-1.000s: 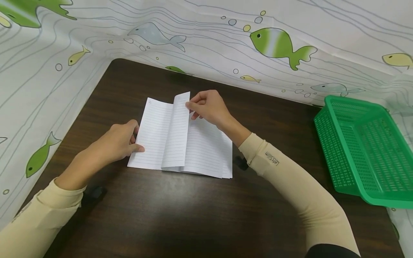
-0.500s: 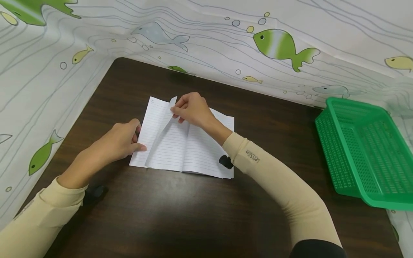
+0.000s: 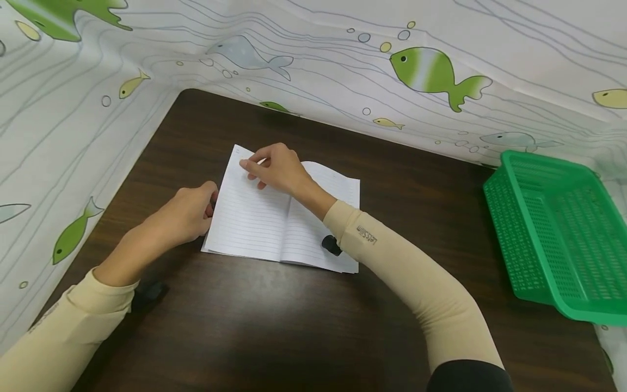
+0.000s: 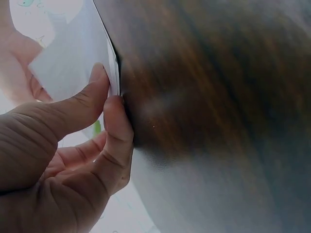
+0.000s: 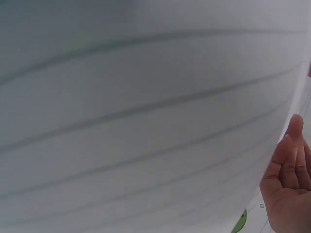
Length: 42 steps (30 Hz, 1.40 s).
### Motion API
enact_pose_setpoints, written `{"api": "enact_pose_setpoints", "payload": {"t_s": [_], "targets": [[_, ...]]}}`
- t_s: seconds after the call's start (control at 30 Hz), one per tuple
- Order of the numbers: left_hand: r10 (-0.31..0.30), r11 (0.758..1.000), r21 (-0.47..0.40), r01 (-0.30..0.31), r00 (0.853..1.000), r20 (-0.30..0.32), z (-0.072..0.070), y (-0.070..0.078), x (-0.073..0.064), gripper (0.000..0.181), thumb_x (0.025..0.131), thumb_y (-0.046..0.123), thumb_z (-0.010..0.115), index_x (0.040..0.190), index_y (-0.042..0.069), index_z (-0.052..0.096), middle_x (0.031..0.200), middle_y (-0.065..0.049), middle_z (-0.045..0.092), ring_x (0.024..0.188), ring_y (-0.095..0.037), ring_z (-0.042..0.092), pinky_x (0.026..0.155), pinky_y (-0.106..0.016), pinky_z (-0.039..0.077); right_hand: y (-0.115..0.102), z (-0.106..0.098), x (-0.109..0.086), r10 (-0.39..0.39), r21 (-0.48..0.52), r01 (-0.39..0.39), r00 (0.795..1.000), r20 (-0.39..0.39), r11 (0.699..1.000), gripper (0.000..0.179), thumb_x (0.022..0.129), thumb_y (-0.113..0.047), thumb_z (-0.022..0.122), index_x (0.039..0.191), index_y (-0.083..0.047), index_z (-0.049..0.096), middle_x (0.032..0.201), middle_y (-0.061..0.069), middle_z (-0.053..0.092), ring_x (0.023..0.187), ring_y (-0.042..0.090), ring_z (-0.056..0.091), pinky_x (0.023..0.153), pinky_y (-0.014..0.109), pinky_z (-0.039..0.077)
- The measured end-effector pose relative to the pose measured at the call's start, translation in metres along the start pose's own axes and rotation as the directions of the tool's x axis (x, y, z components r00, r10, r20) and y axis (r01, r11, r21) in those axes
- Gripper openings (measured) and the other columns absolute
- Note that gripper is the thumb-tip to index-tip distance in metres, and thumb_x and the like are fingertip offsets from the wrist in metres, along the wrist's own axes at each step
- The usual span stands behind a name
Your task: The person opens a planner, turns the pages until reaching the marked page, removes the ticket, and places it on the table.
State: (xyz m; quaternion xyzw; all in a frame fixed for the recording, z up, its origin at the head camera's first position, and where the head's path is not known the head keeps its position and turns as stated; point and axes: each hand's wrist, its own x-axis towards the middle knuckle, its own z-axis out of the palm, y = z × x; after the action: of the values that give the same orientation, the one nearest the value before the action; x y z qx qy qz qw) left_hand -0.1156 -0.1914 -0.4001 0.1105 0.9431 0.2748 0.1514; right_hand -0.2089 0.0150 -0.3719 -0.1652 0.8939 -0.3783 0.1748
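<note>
An open lined notebook [image 3: 254, 226] lies on the dark wooden table. My left hand [image 3: 178, 215] is at its left edge. In the left wrist view the left hand [image 4: 82, 141] pinches that edge between thumb and curled forefinger. From above, the leaf just turned hides the left thumb tip. My right hand [image 3: 281, 169] is over the upper left page, thumb and forefinger close together on the leaf. In the right wrist view the lined leaf [image 5: 146, 136] fills most of the picture, with the right hand's [image 5: 291, 184] fingertips right at its edge.
A green plastic basket [image 3: 553, 288] stands at the table's right side. Behind and to the left hangs a white sheet [image 3: 338, 71] printed with fish. A black wrist camera [image 3: 331, 245] under the right wrist overlaps the right page.
The right hand has moved left, carrying the leaf over from the middle onto the left page. The left hand has stayed at the notebook's left edge, its thumb tip now covered.
</note>
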Motion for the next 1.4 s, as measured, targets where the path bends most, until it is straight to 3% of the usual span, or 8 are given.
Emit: {"api": "enact_pose_setpoints", "payload": {"t_s": [0.3, 0.53, 0.67, 0.8, 0.97, 1.13, 1.23, 1.4], "targets": [[-0.001, 1.000, 0.000, 0.001, 1.000, -0.007, 0.002, 0.000, 0.001, 0.038, 0.090, -0.006, 0.074, 0.121, -0.010, 0.052, 0.090, -0.023, 0.067, 0.073, -0.028, 0.063, 0.063, -0.038, 0.051, 0.006, -0.016, -0.011, -0.015, -0.001, 0.015, 1.000, -0.004, 1.000, 0.025, 0.104, -0.030, 0.073, 0.116, -0.009, 0.080, 0.093, 0.004, 0.083, 0.076, 0.020, 0.080, 0.071, 0.025, 0.051], [-0.004, 1.000, 0.012, 0.004, 1.000, -0.010, 0.002, -0.001, -0.001, 0.038, 0.091, -0.004, 0.074, 0.121, -0.010, 0.052, 0.091, -0.024, 0.067, 0.075, -0.030, 0.063, 0.064, -0.039, 0.052, 0.028, -0.039, -0.019, 0.025, 0.008, -0.024, 0.999, -0.039, 1.000, 0.023, 0.104, -0.026, 0.073, 0.113, -0.006, 0.080, 0.096, 0.009, 0.082, 0.080, 0.022, 0.078, 0.075, 0.026, 0.053], [0.018, 0.999, 0.035, -0.018, 1.000, -0.023, 0.002, -0.001, -0.002, 0.031, 0.094, -0.008, 0.067, 0.121, -0.012, 0.053, 0.092, -0.025, 0.067, 0.073, -0.029, 0.062, 0.063, -0.039, 0.052, 0.041, -0.048, -0.026, 0.064, -0.003, -0.064, 0.996, -0.065, 0.998, 0.022, 0.104, -0.027, 0.073, 0.112, -0.007, 0.081, 0.099, 0.008, 0.082, 0.082, 0.019, 0.075, 0.075, 0.026, 0.052], [-0.009, 0.999, 0.052, 0.010, 1.000, -0.011, 0.002, 0.001, 0.000, 0.024, 0.101, -0.007, 0.055, 0.124, -0.013, 0.054, 0.097, -0.028, 0.070, 0.075, -0.029, 0.063, 0.063, -0.037, 0.051, 0.049, -0.055, -0.034, 0.079, -0.034, -0.083, 0.993, -0.086, 0.996, 0.020, 0.103, -0.026, 0.073, 0.113, -0.010, 0.082, 0.103, 0.007, 0.079, 0.090, 0.019, 0.070, 0.076, 0.027, 0.051], [-0.081, 0.996, -0.015, 0.082, 0.995, 0.052, 0.001, 0.005, 0.001, 0.026, 0.103, -0.008, 0.046, 0.128, -0.014, 0.051, 0.098, -0.027, 0.066, 0.073, -0.025, 0.068, 0.063, -0.037, 0.056, 0.054, -0.062, -0.045, 0.067, -0.070, -0.073, 0.994, -0.083, 0.995, 0.025, 0.102, -0.025, 0.075, 0.120, -0.009, 0.079, 0.111, 0.007, 0.077, 0.102, 0.020, 0.068, 0.084, 0.031, 0.055], [-0.059, 0.997, -0.046, 0.061, 0.997, 0.052, 0.000, 0.006, 0.000, 0.030, 0.111, 0.003, 0.039, 0.130, -0.017, 0.050, 0.100, -0.029, 0.067, 0.069, -0.021, 0.073, 0.061, -0.039, 0.058, 0.059, -0.070, -0.056, 0.085, -0.133, -0.099, 0.991, -0.108, 0.986, 0.036, 0.100, -0.026, 0.077, 0.131, -0.007, 0.074, 0.120, 0.010, 0.073, 0.109, 0.024, 0.064, 0.090, 0.034, 0.054], [-0.054, 0.997, -0.046, 0.056, 0.997, 0.046, -0.001, 0.007, 0.000, 0.030, 0.112, 0.008, 0.044, 0.128, -0.016, 0.051, 0.100, -0.030, 0.068, 0.069, -0.021, 0.074, 0.061, -0.039, 0.058, 0.065, -0.075, -0.062, 0.114, -0.197, -0.134, 0.988, -0.107, 0.971, 0.045, 0.100, -0.028, 0.077, 0.139, -0.007, 0.069, 0.127, 0.012, 0.070, 0.113, 0.026, 0.060, 0.093, 0.037, 0.053], [-0.043, 0.999, -0.015, 0.044, 0.998, 0.051, -0.004, 0.007, 0.001, 0.038, 0.104, 0.016, 0.069, 0.121, -0.014, 0.054, 0.088, -0.022, 0.068, 0.067, -0.020, 0.067, 0.061, -0.038, 0.055, 0.080, -0.089, -0.073, 0.134, -0.294, -0.149, 0.988, -0.070, 0.944, 0.063, 0.099, -0.032, 0.079, 0.150, -0.001, 0.059, 0.144, 0.018, 0.066, 0.132, 0.032, 0.059, 0.108, 0.046, 0.053]]}}
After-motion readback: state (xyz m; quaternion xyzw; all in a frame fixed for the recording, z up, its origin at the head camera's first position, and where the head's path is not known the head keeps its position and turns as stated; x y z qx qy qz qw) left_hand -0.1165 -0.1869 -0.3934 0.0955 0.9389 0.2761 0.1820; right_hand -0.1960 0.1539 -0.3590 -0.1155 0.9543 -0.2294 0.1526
